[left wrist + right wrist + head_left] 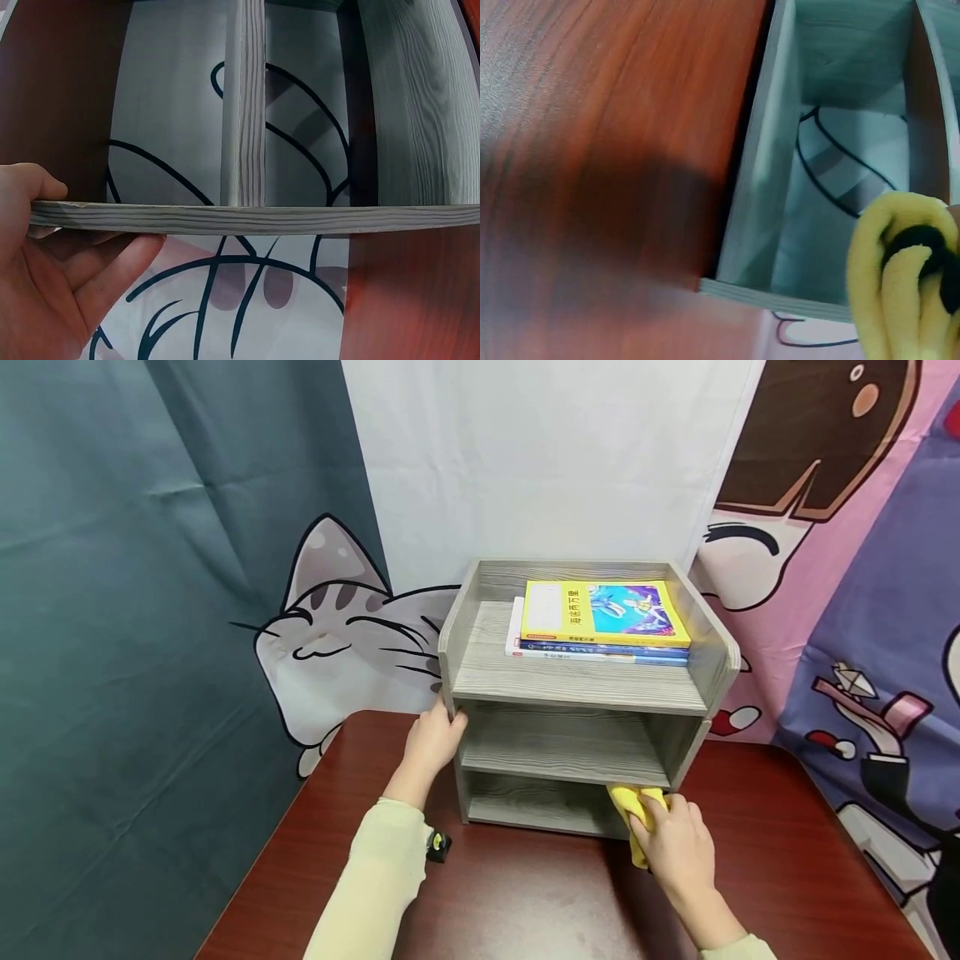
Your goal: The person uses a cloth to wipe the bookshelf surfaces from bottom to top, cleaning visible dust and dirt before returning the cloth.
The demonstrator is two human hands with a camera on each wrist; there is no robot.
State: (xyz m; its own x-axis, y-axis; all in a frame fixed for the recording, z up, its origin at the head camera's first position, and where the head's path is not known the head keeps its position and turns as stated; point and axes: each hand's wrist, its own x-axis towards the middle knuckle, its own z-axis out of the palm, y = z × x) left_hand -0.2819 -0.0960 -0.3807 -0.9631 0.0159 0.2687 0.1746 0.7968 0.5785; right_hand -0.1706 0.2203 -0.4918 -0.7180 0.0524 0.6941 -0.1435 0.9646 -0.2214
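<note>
A grey wood-grain shelf unit stands on the table, with an open top tray and two compartments below. My left hand grips the front edge of its left side panel. In the left wrist view the thumb is on one face of that panel and the fingers are on the other. Bunched in my right hand is a yellow cloth, at the lower right front of the shelf unit. The right wrist view shows the folded cloth with a dark part, in front of the lower compartment; most of that hand is hidden there.
Several books lie stacked in the top tray, a yellow-covered book uppermost. The reddish-brown table extends around the shelf unit. Printed curtains hang behind and at both sides.
</note>
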